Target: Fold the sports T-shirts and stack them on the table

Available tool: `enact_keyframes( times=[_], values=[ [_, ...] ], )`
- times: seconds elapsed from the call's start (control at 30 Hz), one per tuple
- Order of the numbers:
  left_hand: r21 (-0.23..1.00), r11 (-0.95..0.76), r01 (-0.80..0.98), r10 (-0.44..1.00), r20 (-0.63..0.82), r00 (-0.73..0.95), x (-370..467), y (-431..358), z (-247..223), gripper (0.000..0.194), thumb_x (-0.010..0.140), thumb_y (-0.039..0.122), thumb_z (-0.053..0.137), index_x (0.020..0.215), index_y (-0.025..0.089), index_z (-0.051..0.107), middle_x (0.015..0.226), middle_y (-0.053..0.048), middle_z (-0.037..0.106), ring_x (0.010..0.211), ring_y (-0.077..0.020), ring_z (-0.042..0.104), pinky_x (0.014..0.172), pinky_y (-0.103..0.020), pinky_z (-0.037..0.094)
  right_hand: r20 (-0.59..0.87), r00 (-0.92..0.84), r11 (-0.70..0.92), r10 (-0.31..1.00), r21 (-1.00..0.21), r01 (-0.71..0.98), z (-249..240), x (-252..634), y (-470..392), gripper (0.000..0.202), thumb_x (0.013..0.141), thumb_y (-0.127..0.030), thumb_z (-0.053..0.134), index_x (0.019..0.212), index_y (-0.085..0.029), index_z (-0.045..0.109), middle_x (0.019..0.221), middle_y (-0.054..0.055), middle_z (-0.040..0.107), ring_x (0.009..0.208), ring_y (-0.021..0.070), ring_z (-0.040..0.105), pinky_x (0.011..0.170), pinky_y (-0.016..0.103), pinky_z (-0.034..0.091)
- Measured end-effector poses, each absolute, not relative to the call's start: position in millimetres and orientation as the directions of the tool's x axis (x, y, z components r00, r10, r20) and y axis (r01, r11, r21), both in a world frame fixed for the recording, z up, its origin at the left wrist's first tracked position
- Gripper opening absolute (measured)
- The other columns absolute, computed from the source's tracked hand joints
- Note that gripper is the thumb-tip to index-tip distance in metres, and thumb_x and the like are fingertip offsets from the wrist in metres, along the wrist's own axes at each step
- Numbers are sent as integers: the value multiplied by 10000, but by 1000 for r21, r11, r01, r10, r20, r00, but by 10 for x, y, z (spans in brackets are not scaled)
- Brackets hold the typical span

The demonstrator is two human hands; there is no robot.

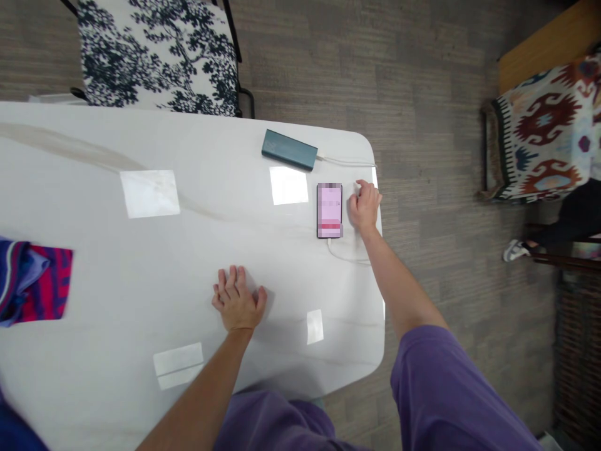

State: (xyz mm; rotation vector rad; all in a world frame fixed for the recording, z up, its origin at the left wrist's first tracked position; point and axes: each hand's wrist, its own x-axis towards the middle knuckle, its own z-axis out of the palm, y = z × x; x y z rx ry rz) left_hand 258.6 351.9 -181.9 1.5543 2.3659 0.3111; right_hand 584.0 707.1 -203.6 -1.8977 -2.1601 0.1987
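Observation:
A phone (pixel 329 212) with a lit pink screen lies on the white table (pixel 263 244) near its right end, a white cable plugged into its lower edge. Just right of the phone, by the table's edge, is my right hand (pixel 365 205), open, with its fingers apart and nothing in it. My left hand (pixel 239 300) rests on the tabletop, lower left of the phone, its fingers spread and holding nothing. Above the phone sits a dark teal power bank (pixel 290 150), from which a white cable (pixel 345 162) runs to the right edge.
Folded red and blue cloth (pixel 51 282) lies at the table's left. A chair with a patterned seat (pixel 159 56) stands beyond the far edge. At the right are a patterned cover (pixel 547 131) and a person's shoe (pixel 515 250). Bright light reflections show on the tabletop.

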Motion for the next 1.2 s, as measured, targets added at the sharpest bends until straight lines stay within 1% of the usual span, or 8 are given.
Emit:
enact_keyframes(
  times=[0.43,0.63,0.73,0.8,0.9,0.97,1.07,1.2],
  values=[
    [335,392,857,920,-146,-364,2613,3486,-1694,850,1077,492,538,1781,80,298,1831,-245,346,1773,-380,121,1414,-647,96,-44,-73,64,996,-167,984,-1722,5716,7021,554,1096,-302,316,1575,-193,572,1494,216,641,1375,392,545,1212,618,371],
    [454,393,800,920,-187,-346,2568,3372,-1488,915,1052,530,561,1792,77,271,1855,-257,279,1780,-388,50,1410,-668,41,-291,-71,-18,954,-293,956,-996,5895,6876,463,1056,-386,481,1446,-206,653,1277,168,792,1204,335,702,1177,572,485],
    [583,375,721,926,-209,-313,2409,3334,-1389,940,1017,569,626,1780,114,318,1853,-253,285,1778,-405,53,1397,-703,69,-210,12,-94,978,-388,917,-555,5857,6009,452,1002,-456,524,1343,-212,692,1159,135,811,1007,299,740,1050,521,585],
    [683,376,627,927,-265,-267,2185,3306,-1291,806,1047,564,606,1724,160,437,1844,-229,324,1774,-406,96,1390,-711,116,-201,19,-112,979,-464,879,-341,5724,5105,397,956,-494,559,1222,-260,738,1027,110,812,872,303,743,937,515,625],
    [826,354,439,934,-331,-132,1571,3087,-1074,529,1102,502,562,1544,220,631,1730,-190,516,1660,-368,427,1345,-624,334,-274,75,-213,959,-523,825,-195,5373,3551,256,860,-568,638,961,-367,758,857,96,790,798,366,750,851,583,642],
    [888,316,334,948,-306,-85,962,2706,-912,428,1106,475,577,1445,235,680,1541,-161,673,1373,-290,698,1200,-503,520,-323,133,-301,937,-552,778,-198,5038,2607,260,802,-654,644,850,-414,731,765,82,759,737,410,747,768,645,647],
    [888,322,329,943,-271,-191,-127,1723,-686,369,1091,462,599,1371,238,689,1267,-100,758,1024,-205,764,983,-387,604,-372,117,-334,921,-598,729,-272,4313,1632,297,777,-730,606,785,-449,700,686,61,712,655,435,739,683,695,645],
    [706,562,432,779,-277,-562,-1454,26,-468,363,1049,476,606,1298,224,682,1112,-77,733,968,-235,725,951,-410,599,-436,-126,-237,891,-683,690,-355,2760,1266,292,836,-708,587,852,-447,717,787,56,764,754,411,790,750,657,676]
  ],
)
